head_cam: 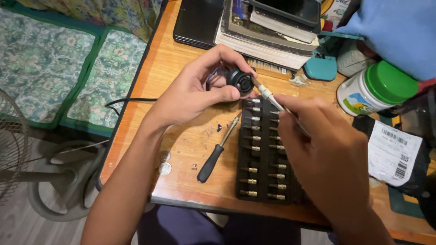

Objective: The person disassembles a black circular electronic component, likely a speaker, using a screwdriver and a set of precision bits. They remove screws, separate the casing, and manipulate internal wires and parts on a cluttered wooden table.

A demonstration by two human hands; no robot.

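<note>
From the head camera, looking down on a wooden desk (181,68), the left hand (195,90) is raised just above the desktop and closed around a small round black part (240,80), thumb below and fingers curled over the top, its open face turned toward the right. The right hand (327,149) comes in from the near right and pinches a slim silver screwdriver (268,95) — the tip is set against the face of the black part, and the shaft runs back down into the fingers, which hide the handle. Directly under both hands lies a black bit tray (263,154) with two columns of brass-ended bits seated in slots, running from the middle of the desk toward the near edge. Just left of the tray a second screwdriver with a black handle (217,152) rests flat on the wood, tip pointing far. Near it sit a few tiny screws (194,167) and, closer to the near left edge, two coins (165,163) side by side. At the far side a stack of books (268,31) sits beside a black laptop (197,20). On the right stands a white jar with a green lid (377,88), and nearer, a dark bag with a white shipping label (393,152). Off the desk to the left — a floor fan (27,163) and a green floral mat (54,63).
</note>
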